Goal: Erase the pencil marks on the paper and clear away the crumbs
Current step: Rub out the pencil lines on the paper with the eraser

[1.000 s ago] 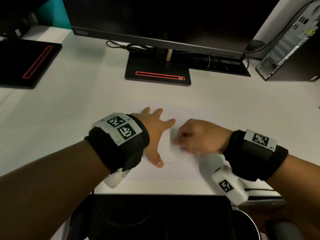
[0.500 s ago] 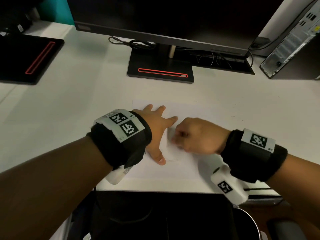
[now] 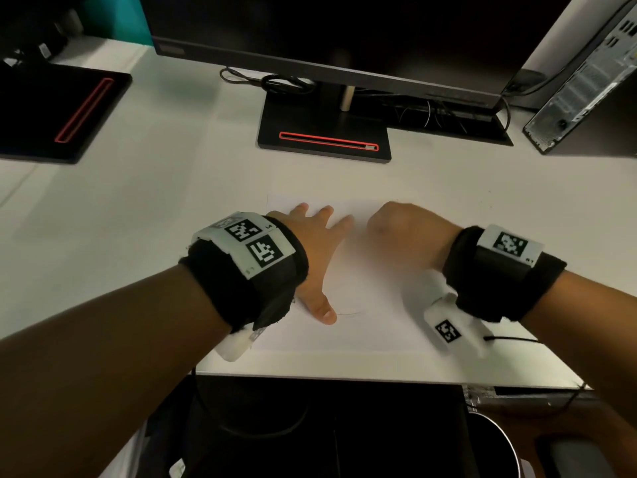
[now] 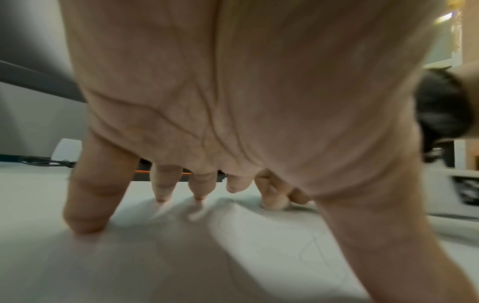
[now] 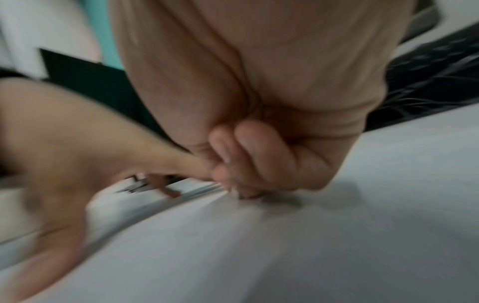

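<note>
The white desk [image 3: 144, 215] spreads wide around both hands. The paper [image 3: 362, 326] lies under the left hand [image 3: 319, 250], fingers splayed flat. The right hand [image 3: 403, 232] is fisted just beside those fingertips; the blurred wrist view hides any eraser. A faint pencil line [image 3: 350, 313] trails off the left thumb.

Head view above, facing down; wrist views low, close — all share paper [image 3: 362, 305].
</note>
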### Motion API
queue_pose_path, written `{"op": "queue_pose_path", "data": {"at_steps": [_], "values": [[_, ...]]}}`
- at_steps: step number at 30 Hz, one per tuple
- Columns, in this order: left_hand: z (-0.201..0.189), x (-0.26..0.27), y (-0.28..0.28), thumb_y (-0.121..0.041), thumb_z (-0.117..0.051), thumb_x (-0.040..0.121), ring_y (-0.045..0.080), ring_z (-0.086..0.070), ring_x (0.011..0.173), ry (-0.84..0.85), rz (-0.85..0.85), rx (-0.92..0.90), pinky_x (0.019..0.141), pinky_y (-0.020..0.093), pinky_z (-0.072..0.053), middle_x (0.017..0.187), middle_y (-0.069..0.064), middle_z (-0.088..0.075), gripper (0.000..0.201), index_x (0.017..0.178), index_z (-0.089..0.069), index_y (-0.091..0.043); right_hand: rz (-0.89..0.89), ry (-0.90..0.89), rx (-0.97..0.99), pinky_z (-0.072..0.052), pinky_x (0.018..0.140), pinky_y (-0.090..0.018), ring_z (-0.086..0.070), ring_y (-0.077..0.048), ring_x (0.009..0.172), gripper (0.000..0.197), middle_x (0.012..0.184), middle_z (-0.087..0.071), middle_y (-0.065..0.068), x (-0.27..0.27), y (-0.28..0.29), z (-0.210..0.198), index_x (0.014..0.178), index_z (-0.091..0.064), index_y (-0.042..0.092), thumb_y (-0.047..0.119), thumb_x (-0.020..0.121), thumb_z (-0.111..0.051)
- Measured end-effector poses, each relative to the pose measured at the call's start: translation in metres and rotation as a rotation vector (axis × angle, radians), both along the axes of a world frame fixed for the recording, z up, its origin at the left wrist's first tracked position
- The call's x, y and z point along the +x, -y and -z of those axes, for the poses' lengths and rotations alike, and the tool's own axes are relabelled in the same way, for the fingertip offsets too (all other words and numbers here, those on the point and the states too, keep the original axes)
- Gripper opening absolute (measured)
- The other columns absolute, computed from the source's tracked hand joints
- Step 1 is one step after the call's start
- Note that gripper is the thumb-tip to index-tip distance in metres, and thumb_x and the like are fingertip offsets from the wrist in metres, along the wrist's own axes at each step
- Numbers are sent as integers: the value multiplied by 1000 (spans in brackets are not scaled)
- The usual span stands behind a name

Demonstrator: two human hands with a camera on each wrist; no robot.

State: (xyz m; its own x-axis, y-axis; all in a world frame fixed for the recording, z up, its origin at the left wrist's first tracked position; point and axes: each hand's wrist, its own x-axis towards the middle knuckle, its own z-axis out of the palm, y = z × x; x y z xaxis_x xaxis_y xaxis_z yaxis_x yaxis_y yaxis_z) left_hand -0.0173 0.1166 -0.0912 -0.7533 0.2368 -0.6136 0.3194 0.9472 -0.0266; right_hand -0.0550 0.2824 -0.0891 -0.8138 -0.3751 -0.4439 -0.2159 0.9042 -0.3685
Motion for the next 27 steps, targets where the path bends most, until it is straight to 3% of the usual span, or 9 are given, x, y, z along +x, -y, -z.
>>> {"op": "queue_pose_path", "data": {"at_steps": [3, 7, 9, 12, 15, 18, 20, 23, 27], "values": [[-2, 0, 0, -76, -77, 62, 29, 7, 154, 4, -3, 4, 116, 53, -24, 167, -5, 18, 147, 156, 24, -27, -166, 64, 32, -47, 60, -31, -54, -19, 58, 34, 70, -67, -11, 16, 8, 4, 79, -69, 1, 28, 95, -55], [-2, 0, 2, -81, -74, 60, 28, 8, 154, 3, 9, -10, 117, 51, -26, 166, -7, 20, 149, 156, 22, -20, 0, -22, 16, -50, 60, -30, -57, -19, 56, 38, 70, -70, -11, -13, -1, -1, 80, -71, 0, 31, 96, -56], [-2, 1, 3, -82, -74, 59, 28, 6, 154, -6, 13, -11, 116, 50, -27, 166, -6, 19, 149, 157, 19, -18, -73, -42, 27, -51, 65, -33, -61, -22, 65, 37, 74, -71, -8, -7, 4, 2, 78, -70, 3, 33, 96, -55], [-1, 0, 2, -81, -73, 61, 28, 7, 154, 2, 11, -10, 116, 49, -27, 166, -6, 19, 147, 158, 17, -18, -181, 13, 26, -51, 64, -35, -59, -23, 64, 38, 76, -70, -14, 8, 9, 10, 78, -69, 1, 31, 96, -55], [-1, 0, 2, -83, -72, 60, 28, 7, 154, 1, 17, -21, 117, 49, -25, 166, -6, 19, 147, 159, 15, -19, -17, 12, -16, -48, 57, -29, -57, -20, 56, 41, 78, -73, -20, -11, 3, 4, 81, -71, -2, 32, 97, -56], [-1, 0, 3, -83, -72, 59, 27, 7, 154, -1, 11, -14, 117, 49, -25, 166, -6, 19, 147, 159, 15, -19, -75, -51, -6, -50, 64, -32, -65, -25, 69, 38, 81, -73, -15, -5, 7, 6, 79, -71, 2, 31, 96, -54], [0, 0, 3, -82, -73, 60, 27, 7, 154, 0, 11, -9, 117, 48, -26, 166, -6, 19, 146, 158, 15, -19, -184, -39, 17, -49, 65, -33, -61, -22, 67, 37, 76, -71, -11, 7, 11, 12, 78, -69, 4, 32, 96, -53], [0, 0, 4, -83, -73, 59, 27, 8, 154, 3, 15, -15, 117, 49, -26, 166, -6, 20, 147, 158, 15, -19, -65, 19, -14, -46, 55, -28, -55, -19, 56, 41, 71, -69, -16, -6, 5, 8, 79, -69, -1, 33, 98, -55], [0, -1, 3, -82, -74, 59, 27, 7, 154, 4, 8, -7, 117, 50, -26, 167, -6, 18, 146, 159, 12, -20, -98, -62, 8, -49, 63, -31, -65, -26, 67, 41, 78, -73, -14, -6, 9, 6, 78, -71, 3, 34, 97, -53]]}}
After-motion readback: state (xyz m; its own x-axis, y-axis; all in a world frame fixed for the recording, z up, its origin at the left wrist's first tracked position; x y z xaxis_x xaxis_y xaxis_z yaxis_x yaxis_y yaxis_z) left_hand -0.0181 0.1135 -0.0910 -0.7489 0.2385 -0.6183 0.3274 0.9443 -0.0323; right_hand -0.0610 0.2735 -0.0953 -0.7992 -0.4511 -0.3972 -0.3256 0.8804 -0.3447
